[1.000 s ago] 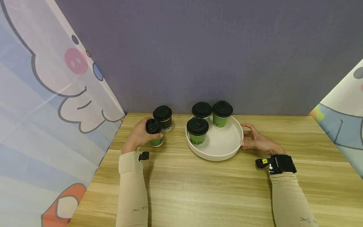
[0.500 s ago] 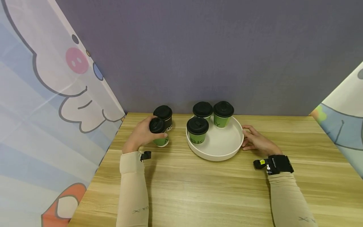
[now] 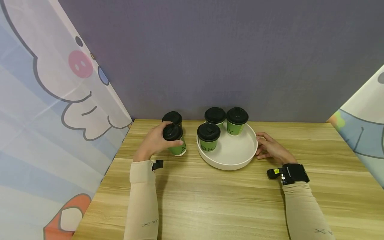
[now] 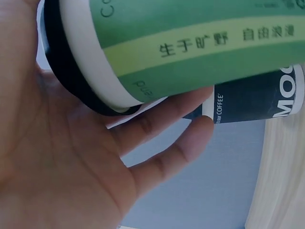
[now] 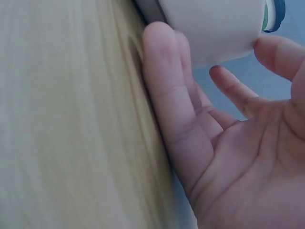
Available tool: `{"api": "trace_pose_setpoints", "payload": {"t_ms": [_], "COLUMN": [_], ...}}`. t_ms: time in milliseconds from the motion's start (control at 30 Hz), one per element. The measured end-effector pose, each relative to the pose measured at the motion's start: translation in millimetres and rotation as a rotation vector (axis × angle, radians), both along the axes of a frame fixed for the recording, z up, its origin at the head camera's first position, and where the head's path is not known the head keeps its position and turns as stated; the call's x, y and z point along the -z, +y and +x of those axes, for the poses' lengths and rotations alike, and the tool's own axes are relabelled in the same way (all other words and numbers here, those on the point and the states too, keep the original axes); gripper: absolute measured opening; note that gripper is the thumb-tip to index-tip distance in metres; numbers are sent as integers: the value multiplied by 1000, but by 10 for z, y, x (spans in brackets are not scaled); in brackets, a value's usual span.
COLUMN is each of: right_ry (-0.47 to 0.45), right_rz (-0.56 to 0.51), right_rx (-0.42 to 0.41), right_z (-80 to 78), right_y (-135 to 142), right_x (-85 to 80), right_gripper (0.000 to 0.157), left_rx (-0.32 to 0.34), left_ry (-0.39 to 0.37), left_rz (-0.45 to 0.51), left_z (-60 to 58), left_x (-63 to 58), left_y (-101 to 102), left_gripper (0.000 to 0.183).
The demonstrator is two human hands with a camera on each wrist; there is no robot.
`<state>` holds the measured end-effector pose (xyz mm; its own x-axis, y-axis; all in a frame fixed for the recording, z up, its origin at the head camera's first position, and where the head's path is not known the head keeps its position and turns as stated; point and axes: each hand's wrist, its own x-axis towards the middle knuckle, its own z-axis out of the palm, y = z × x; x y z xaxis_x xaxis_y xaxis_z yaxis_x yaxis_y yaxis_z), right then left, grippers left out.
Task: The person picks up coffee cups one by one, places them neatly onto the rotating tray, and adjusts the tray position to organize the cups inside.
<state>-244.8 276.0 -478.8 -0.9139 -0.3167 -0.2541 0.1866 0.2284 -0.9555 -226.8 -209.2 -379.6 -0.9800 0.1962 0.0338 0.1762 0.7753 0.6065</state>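
Observation:
My left hand [image 3: 153,142] grips a green paper coffee cup [image 3: 178,148] with a black lid, thumb in front and fingers behind. The cup tilts slightly, its base toward the right. In the left wrist view, the green cup's side [image 4: 205,47] fills the top. Just behind it stands a black paper coffee cup [image 3: 172,116], partly hidden. My right hand [image 3: 273,149] rests with loosely bent fingers against the right side of a round white tray [image 3: 235,151]. In the right wrist view, fingertips meet the tray's outer wall [image 5: 214,28].
Inside the tray, three green lidded cups stand upright: one at the front left [image 3: 208,137], one behind it [image 3: 215,115] and one at the back [image 3: 236,121]. A grey wall [image 3: 222,60] borders the wooden table [image 3: 216,203] behind. Printed curtains hang at both sides.
My left hand has carried the green cup rightward, across the front of the black cup and nearer to the tray. The right hand has shifted slightly at the tray's rim.

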Motion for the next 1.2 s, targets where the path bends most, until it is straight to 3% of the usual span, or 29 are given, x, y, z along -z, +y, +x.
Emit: {"api": "trace_pose_setpoints", "payload": {"t_ms": [200, 500, 733, 900, 1200], "right_ry": [-28, -21, -6, 3, 28], "right_rz": [-23, -44, -77, -71, -57], "right_rx": [-25, -70, -105, -124, -162], "right_z": [11, 27, 24, 46, 63], "right_y": [19, 31, 58, 61, 90], "right_x": [-22, -30, -2, -22, -37], "right_gripper": [48, 58, 50, 59, 68], "left_rx": [-1, 7, 25, 37, 98], "left_ry": [23, 42, 44, 46, 120], "left_rz": [20, 46, 60, 67, 62], "left_z": [25, 82, 74, 73, 83], "left_x": [-35, -125, -138, -126, -125], "left_y": [30, 105, 169, 203, 282], "left_gripper": [106, 105, 105, 107, 105]}}
